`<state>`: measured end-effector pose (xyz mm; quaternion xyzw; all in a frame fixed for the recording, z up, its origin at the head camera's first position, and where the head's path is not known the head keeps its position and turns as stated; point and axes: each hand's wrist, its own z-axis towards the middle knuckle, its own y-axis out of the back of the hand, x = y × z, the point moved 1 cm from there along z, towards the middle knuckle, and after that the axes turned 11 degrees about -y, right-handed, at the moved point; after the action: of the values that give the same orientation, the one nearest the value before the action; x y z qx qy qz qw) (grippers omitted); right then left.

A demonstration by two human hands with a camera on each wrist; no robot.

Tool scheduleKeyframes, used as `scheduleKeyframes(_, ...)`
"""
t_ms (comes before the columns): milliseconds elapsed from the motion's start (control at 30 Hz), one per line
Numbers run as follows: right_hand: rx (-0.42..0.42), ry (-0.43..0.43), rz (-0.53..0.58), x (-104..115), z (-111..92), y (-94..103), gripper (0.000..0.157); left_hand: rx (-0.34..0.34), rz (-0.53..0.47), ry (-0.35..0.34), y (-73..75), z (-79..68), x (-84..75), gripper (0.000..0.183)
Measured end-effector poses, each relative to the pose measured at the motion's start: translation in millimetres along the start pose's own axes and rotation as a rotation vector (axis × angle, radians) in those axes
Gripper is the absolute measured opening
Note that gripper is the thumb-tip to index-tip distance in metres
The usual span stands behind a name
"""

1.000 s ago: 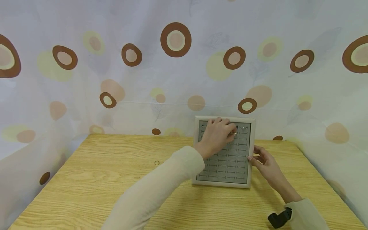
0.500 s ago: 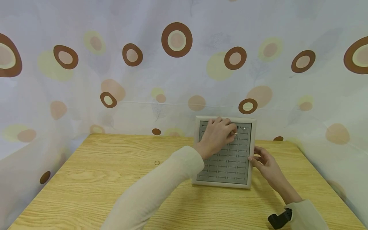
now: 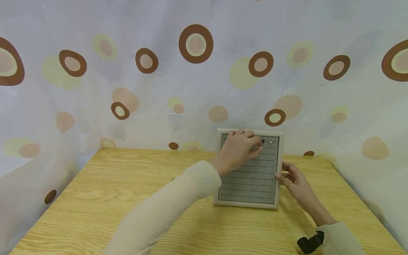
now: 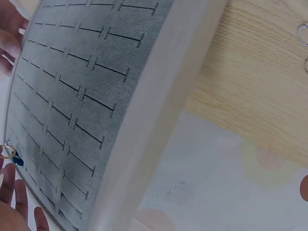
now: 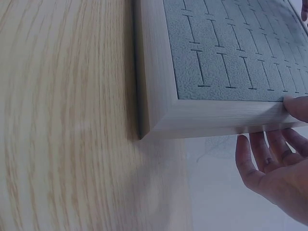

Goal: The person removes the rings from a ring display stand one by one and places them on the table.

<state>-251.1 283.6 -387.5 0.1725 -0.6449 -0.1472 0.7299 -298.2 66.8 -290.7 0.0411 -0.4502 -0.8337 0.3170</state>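
Note:
A ring display board (image 3: 269, 184), grey and slotted in a pale wooden frame, stands tilted up on the table. My left hand (image 3: 237, 148) reaches across its upper part, and the thumb and finger pinch a gold ring (image 4: 6, 152) close to the slots. Right beside that ring is a dark blue piece (image 4: 18, 159) on the board, and a small shiny ring (image 3: 270, 142) sits in the top right slot. My right hand (image 3: 294, 180) grips the frame's right edge, thumb on the front, fingers behind.
Silver rings (image 4: 303, 34) lie on the wooden table (image 3: 127, 198) left of the board, mostly behind my left sleeve in the head view. A patterned curtain (image 3: 197, 88) hangs behind and at both sides. A black device (image 3: 310, 242) is strapped to my right wrist.
My left hand and forearm have shifted slightly left, showing more of the dark piece and covering most of the ring on the table. My right hand stays on the frame.

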Motion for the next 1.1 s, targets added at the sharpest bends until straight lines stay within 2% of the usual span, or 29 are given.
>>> scheduleKeyframes(233, 0.006, -0.001, 0.006, -1.4, -1.2, -0.2, 0.051, -0.028, -0.024, -0.029, 5.2, -19.6, 8.6, 0.008)
scheduleKeyframes(533, 0.006, 0.014, 0.013, -1.6, -0.2, 0.1, 0.049, -0.069, -0.067, -0.066, 11.0, -54.7, 26.3, 0.005)
scheduleKeyframes(900, 0.016, 0.024, 0.015, -2.2, 0.5, 0.6, 0.051, -0.022, -0.124, -0.015, 23.0, -105.5, 49.3, 0.006)
scheduleKeyframes(1100, 0.020, 0.032, 0.017, -1.8, 0.5, 1.1, 0.052, -0.004, -0.109, 0.000, 22.3, -135.1, 62.0, 0.007)
